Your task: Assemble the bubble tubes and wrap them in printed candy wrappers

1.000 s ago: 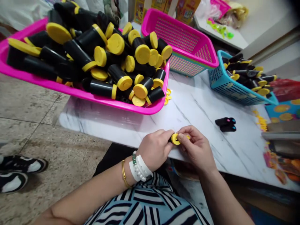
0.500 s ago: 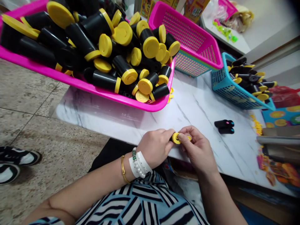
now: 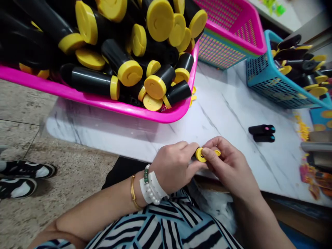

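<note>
the left hand [image 3: 172, 167] is closing around a black tube [image 3: 194, 157], seemingly steadying it, while the right hand [image 3: 232, 167] is pinching the yellow cap [image 3: 200, 156] at its end, thumb across the face, probably for control. both are sitting between the hands, above the near edge of the table [image 3: 223, 121]. the left fingers are hiding most of the tube; whether the yellow bit [image 3: 218, 152] past the thumb is joining the cap, i cannot tell. the pink basket [image 3: 171, 117] is running out of view.
</note>
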